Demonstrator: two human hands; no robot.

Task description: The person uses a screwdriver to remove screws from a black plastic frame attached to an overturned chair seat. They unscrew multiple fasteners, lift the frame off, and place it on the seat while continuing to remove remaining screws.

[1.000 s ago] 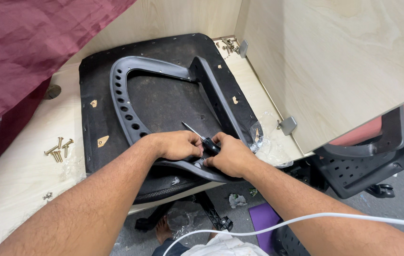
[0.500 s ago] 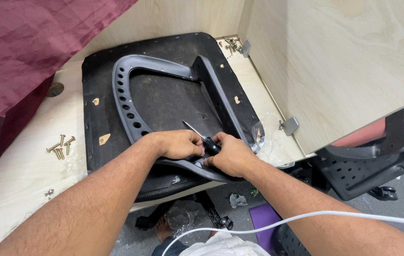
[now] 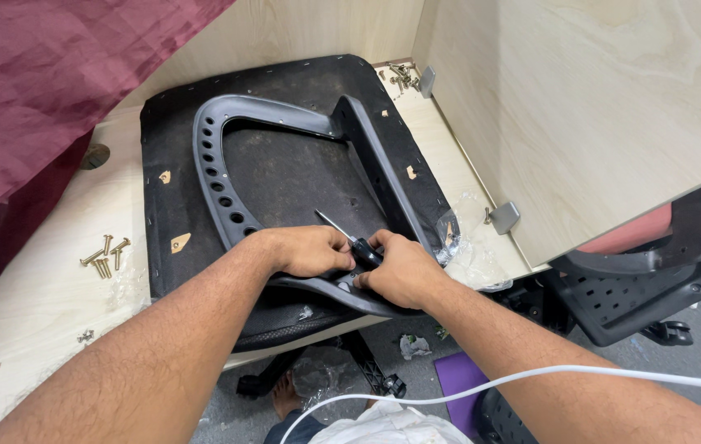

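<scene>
Both of my hands meet at the near edge of the upturned chair seat (image 3: 285, 177), which lies black side up on the bench (image 3: 46, 279). My left hand (image 3: 308, 250) is curled closed, fingers bunched over the near bar of the grey plastic armrest frame (image 3: 217, 177) just where the screwdriver (image 3: 349, 237) crosses it. My right hand (image 3: 400, 267) is closed around the screwdriver's black handle, pressing down on the same bar; the thin metal shaft pokes out between my two hands, slanting up and away to the left over the dark seat underside. The two hands touch at the knuckles.

That frame sits on top of the seat as a loop with a row of round holes along its left side and a straight bar running down the right. A small cluster of brass screws (image 3: 105, 256) lies on the bench to the left of the seat, well apart from my hands, and more screws (image 3: 401, 76) sit in the far corner by the wooden partition (image 3: 581, 107). Crumpled clear plastic wrap (image 3: 470, 247) lies just right of the seat. Maroon cloth (image 3: 38, 90) hangs over the left. A white cable (image 3: 531, 378) crosses over my right forearm, and another chair part (image 3: 647, 288) sits below the bench to the right.
</scene>
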